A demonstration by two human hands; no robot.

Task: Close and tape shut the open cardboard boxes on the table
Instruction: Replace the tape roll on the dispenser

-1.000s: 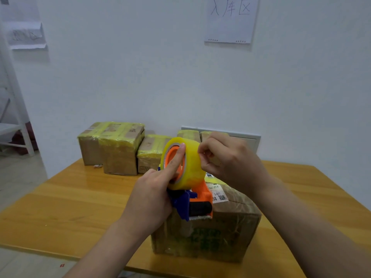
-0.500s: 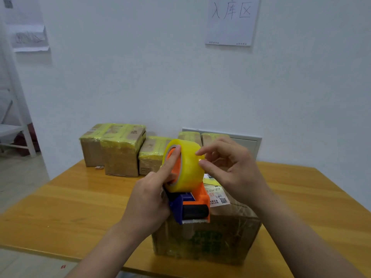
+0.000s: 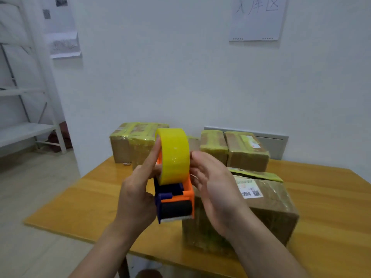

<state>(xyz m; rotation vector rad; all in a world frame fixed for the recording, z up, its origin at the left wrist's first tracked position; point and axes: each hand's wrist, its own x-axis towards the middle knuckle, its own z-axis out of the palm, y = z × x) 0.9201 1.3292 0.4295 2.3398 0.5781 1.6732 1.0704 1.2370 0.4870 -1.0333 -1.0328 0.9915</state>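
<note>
left hand (image 3: 136, 197) grips tape dispenser (image 3: 176, 199) (box (image 3: 271, 207) behind); right hand (image 3: 216, 187) relaxed, maybe touching roll (image 3: 174, 155).

Yellow tape roll (image 3: 174, 155), orange-blue dispenser (image 3: 176, 201)

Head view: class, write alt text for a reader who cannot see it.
A left hand grips an orange-and-blue tape dispenser holding a yellow roll, the right hand touching the roll, near a cardboard box on a wooden table. Taped boxes stand behind.

Head-worn wide-angle camera faces forward and down across the yellow-brown wooden table (image 3: 321, 197) toward the white wall (image 3: 180, 77); left hand (image 3: 136, 197) and right hand (image 3: 216, 189) close, centre frame.
</note>
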